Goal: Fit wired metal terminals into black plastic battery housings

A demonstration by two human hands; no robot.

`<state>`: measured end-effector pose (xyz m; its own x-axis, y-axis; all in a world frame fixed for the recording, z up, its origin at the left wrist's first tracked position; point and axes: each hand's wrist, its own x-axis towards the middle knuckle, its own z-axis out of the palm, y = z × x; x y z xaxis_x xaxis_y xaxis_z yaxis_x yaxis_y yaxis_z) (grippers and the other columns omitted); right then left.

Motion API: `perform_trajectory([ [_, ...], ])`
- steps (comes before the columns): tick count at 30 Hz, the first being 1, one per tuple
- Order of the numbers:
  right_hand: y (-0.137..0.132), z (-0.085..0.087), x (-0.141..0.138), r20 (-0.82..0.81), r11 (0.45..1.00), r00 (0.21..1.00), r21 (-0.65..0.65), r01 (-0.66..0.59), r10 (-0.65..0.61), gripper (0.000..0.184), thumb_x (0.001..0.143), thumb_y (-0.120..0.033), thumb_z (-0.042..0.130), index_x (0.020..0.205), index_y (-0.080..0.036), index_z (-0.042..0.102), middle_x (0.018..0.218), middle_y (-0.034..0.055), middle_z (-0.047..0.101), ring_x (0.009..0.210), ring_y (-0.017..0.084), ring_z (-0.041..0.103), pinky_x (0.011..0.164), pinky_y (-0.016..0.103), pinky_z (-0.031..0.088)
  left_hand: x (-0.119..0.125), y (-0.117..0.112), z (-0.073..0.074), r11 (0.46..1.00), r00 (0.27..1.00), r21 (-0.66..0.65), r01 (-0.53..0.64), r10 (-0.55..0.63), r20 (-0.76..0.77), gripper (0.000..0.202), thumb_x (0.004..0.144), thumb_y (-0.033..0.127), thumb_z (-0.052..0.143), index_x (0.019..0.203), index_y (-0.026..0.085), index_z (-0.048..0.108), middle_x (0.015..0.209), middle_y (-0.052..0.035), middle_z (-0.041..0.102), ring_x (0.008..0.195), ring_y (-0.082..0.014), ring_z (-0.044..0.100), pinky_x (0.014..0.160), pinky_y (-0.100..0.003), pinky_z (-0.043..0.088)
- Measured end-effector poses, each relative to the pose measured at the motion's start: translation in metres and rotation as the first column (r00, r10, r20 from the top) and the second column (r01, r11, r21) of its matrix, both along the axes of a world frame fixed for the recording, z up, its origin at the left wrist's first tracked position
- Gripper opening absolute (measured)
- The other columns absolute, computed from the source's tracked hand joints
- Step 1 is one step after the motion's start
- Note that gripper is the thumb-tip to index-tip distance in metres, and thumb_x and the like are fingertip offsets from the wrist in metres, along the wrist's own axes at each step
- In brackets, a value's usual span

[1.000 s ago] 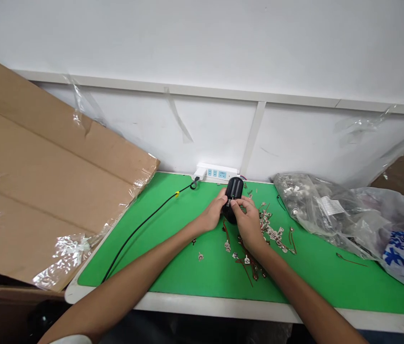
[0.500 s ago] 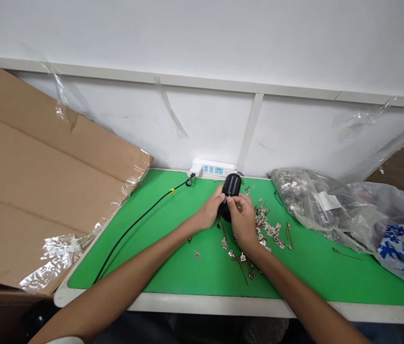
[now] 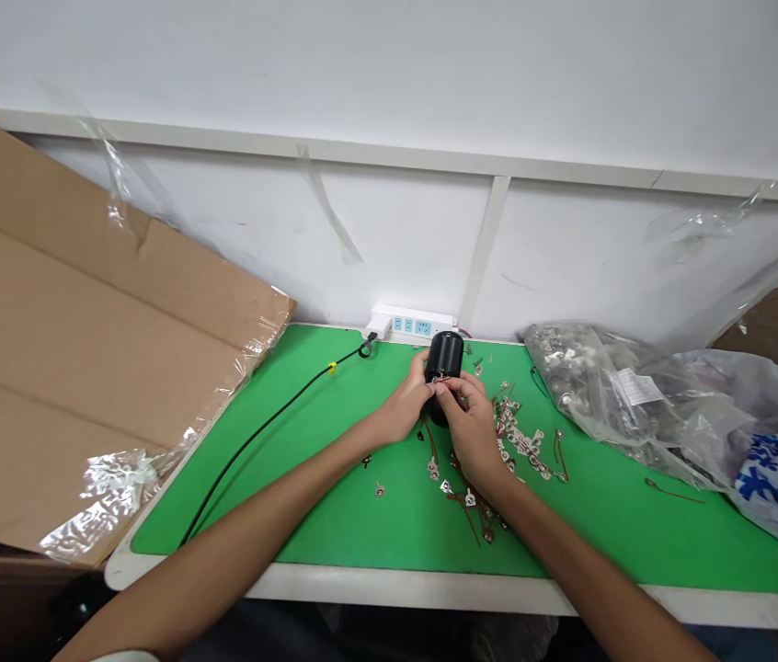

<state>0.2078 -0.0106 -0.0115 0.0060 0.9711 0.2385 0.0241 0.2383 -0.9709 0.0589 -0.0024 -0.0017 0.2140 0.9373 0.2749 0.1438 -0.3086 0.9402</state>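
Note:
A black cylindrical part [image 3: 445, 353] stands on the green mat [image 3: 334, 487] near the back wall. My left hand [image 3: 405, 407] is wrapped round its left side. My right hand [image 3: 470, 425] presses against its front, thumb and forefinger pinched on a small metal piece at the cylinder's lower edge. Several small metal terminals with brown wires [image 3: 520, 441] lie scattered on the mat to the right of and below my hands.
A white power strip [image 3: 411, 324] sits against the wall, with a black cable [image 3: 271, 425] running off the mat's left front. A large cardboard sheet [image 3: 78, 349] leans at the left. Clear plastic bags of metal parts [image 3: 610, 386] lie at the right.
The view has shifted slightly. Both hands stay on the black cylinder, and my right fingers have shifted a little at its lower edge.

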Motion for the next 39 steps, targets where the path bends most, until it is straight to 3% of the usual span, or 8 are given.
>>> perform_trajectory([
  [7,-0.003,-0.001,-0.001,-0.076,0.999,0.997,-0.033,0.013,-0.016,0.032,0.085,-0.051,0.075,0.095,-0.021,0.080,0.133,0.0136,0.061,0.131,0.031,0.057,0.115,0.046,0.046,-0.001,0.000,-0.002,0.998,0.999,0.038,0.051,-0.052,0.008,0.067,0.095,0.040,0.048,0.155,0.015,0.031,0.153,-0.0159,0.046,0.144,-0.0356,0.043,0.124,-0.049,0.030],
  [12,-0.005,0.001,0.001,-0.095,0.998,0.995,-0.060,0.004,-0.009,0.032,0.083,-0.051,0.077,0.093,-0.021,0.082,0.133,0.0132,0.063,0.132,0.031,0.057,0.113,0.045,0.047,0.000,-0.001,-0.001,0.997,0.998,0.024,0.067,-0.066,-0.024,0.070,0.098,0.046,0.046,0.157,0.014,0.025,0.140,-0.0151,0.057,0.131,-0.0346,0.054,0.116,-0.050,0.038],
  [21,-0.005,0.003,0.001,-0.108,0.996,0.994,-0.091,-0.001,-0.009,0.036,0.080,-0.053,0.079,0.092,-0.020,0.081,0.133,0.0145,0.062,0.131,0.032,0.058,0.113,0.047,0.047,0.001,-0.003,-0.001,0.996,0.994,0.077,0.039,-0.031,-0.101,0.063,0.100,0.040,0.046,0.156,0.016,0.030,0.149,-0.0152,0.054,0.134,-0.0335,0.053,0.116,-0.048,0.039],
  [27,-0.004,0.004,-0.001,-0.066,0.995,0.996,-0.088,0.051,-0.057,0.035,0.079,-0.053,0.077,0.087,-0.019,0.080,0.124,0.0134,0.065,0.123,0.030,0.062,0.109,0.044,0.049,0.003,-0.009,0.006,0.996,0.971,0.084,0.010,0.010,-0.240,0.040,0.107,0.040,0.040,0.139,0.019,0.049,0.119,-0.0091,0.066,0.111,-0.0296,0.063,0.098,-0.042,0.049],
  [31,-0.004,0.006,-0.001,-0.050,0.996,0.997,-0.082,0.046,-0.050,0.033,0.080,-0.052,0.077,0.086,-0.019,0.080,0.122,0.0121,0.068,0.119,0.029,0.063,0.107,0.041,0.049,0.003,-0.011,0.007,0.996,0.959,0.087,-0.012,0.036,-0.280,0.036,0.108,0.041,0.038,0.134,0.019,0.051,0.113,-0.0078,0.067,0.102,-0.0280,0.064,0.091,-0.040,0.050],
  [35,-0.002,0.009,0.002,-0.013,0.996,1.000,-0.082,0.023,-0.024,0.033,0.081,-0.052,0.077,0.087,-0.020,0.080,0.120,0.0115,0.069,0.119,0.029,0.063,0.109,0.043,0.048,0.003,-0.007,0.003,0.997,0.979,0.063,-0.044,0.055,-0.197,0.043,0.106,0.036,0.041,0.144,0.020,0.049,0.123,-0.0083,0.067,0.113,-0.0294,0.063,0.101,-0.043,0.048],
  [39,-0.001,0.013,0.007,-0.009,0.997,0.999,-0.056,-0.048,0.048,0.034,0.084,-0.054,0.076,0.093,-0.022,0.079,0.124,0.0115,0.071,0.122,0.031,0.063,0.106,0.044,0.052,0.004,0.005,-0.007,0.997,0.990,-0.015,-0.081,0.083,0.111,0.049,0.096,0.030,0.053,0.143,0.020,0.054,0.131,-0.0064,0.066,0.128,-0.0288,0.057,0.113,-0.041,0.041],
])
